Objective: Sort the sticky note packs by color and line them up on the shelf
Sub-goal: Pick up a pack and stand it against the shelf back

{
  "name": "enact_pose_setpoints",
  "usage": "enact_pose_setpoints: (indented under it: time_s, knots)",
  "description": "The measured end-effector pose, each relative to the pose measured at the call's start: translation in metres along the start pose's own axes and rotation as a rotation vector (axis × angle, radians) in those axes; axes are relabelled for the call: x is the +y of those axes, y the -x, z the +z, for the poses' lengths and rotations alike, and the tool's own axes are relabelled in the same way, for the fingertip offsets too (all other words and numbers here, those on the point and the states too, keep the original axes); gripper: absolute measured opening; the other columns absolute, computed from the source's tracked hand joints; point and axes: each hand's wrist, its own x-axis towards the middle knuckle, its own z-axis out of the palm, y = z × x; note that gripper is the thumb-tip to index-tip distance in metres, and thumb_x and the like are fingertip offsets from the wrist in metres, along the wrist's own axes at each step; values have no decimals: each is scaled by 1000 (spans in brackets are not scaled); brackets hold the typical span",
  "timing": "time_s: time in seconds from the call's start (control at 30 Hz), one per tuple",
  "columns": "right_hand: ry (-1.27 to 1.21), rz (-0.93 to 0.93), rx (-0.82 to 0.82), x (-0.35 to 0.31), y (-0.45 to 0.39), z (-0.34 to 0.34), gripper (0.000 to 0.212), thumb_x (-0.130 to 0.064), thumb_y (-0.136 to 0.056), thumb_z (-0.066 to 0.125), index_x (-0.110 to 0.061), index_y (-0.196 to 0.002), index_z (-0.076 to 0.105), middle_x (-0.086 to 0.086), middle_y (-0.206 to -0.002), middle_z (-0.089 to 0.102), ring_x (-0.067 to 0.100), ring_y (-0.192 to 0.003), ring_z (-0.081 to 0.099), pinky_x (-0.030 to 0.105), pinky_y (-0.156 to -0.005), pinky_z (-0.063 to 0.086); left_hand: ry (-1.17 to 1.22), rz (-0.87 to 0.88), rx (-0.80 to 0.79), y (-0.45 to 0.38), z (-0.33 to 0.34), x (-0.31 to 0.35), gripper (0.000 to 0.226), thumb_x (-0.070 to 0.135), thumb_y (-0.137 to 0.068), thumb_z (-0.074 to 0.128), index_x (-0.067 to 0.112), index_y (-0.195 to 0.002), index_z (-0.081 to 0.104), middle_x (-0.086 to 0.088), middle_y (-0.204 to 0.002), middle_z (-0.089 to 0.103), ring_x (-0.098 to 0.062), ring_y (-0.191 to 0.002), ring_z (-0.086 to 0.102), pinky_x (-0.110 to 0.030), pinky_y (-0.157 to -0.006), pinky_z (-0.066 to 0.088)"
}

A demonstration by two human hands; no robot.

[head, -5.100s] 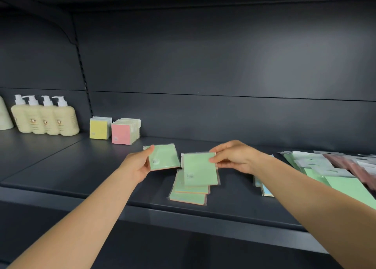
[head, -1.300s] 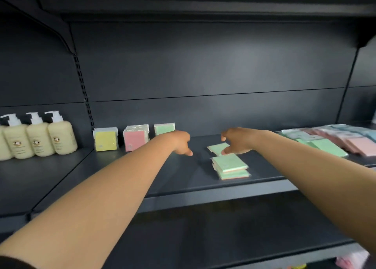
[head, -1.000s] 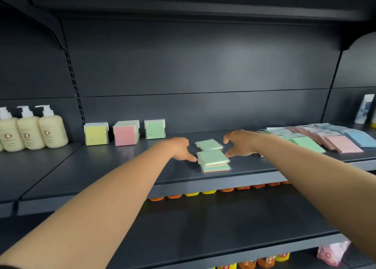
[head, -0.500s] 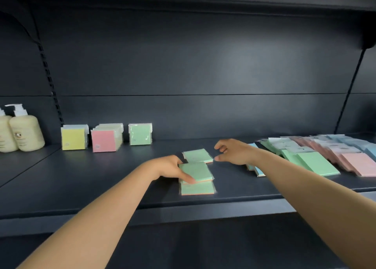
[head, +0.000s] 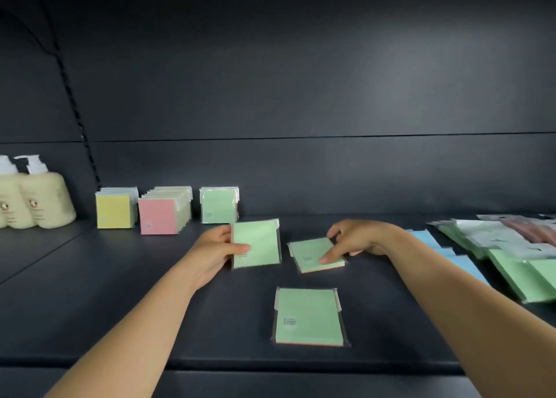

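Left hand (head: 215, 248) grips a green sticky note pack (head: 255, 244), raised, just right of and before the upright green row (head: 219, 205), nearer than the right hand (head: 356, 239), which pinches another green pack (head: 316, 254) lying flat on the shelf (head: 90, 292).

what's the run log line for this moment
left hand: holds green pack | right hand: pinches second pack | third pack: flat on shelf

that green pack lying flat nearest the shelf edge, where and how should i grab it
Probably pinch the green pack across its two long side edges, coming down from above. It lies flat on the shelf with bare surface all round, and it is thin, so fingers can likely pinch those edges and tip it upright.
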Motion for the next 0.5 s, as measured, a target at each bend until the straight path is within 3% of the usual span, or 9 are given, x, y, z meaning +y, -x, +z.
enact_pose_setpoints:
  time_s: [0.1, 0.17, 0.23, 0.33, 0.4, 0.5]
  knots:
    - [3, 17, -50, 1, -8, -4, 73, -25, -70, 82, 0, -131, 50, 14, -128, 56, 22, -115, 54, 33, -102, 42, 45, 46, 32, -7, -3, -2, 38, -13, -79, 62, 6, -113, 62, -8, -107, 70, -19, -100, 66, -25, -83, 50]
    - [-31, 16, -72, 1, -12, -5, 77, -24, -69, 83, -8, -134, 46, 6, -126, 51, 21, -122, 49, 31, -104, 41, 62, 68, 61, -13, -3, -3, 35, -12, -81, 61, 8, -109, 63, -6, -105, 70, -18, -98, 67, -24, -81, 51]
    - [-41, 7, -93, 1, -14, -4, 71, -23, -67, 84, -15, -129, 49, -2, -117, 51, 17, -116, 50, 29, -100, 41, 83, 86, 102, -18, -2, -4, 32, -11, -83, 60, 9, -107, 62, -4, -103, 70, -17, -95, 67, -25, -79, 51]
    - [-58, -18, -103, 2, -15, -3, 52, -20, -66, 85, -10, -111, 61, 0, -100, 61, 14, -95, 56, 26, -85, 43, 118, 93, 137, -25, -2, -4, 29, -10, -86, 57, 11, -104, 61, -4, -103, 69, -17, -94, 66, -28, -78, 51]
    - [-102, -36, -70, 3, -15, -2, 41, -16, -67, 84, -6, -102, 63, 2, -90, 65, 15, -86, 59, 26, -83, 47, 122, 90, 142, -27, -2, -5, 29, -10, -87, 56, 11, -106, 60, -5, -105, 68, -18, -96, 66, -27, -78, 51]
    - [-332, -68, -9, 4, -16, -3, 31, -1, -73, 76, -6, -97, 58, 5, -88, 66, 14, -84, 63, 23, -76, 52, 109, 85, 145, -29, -1, -5, 31, -8, -88, 55, 9, -114, 57, -6, -108, 67, -18, -97, 65, -26, -76, 51]
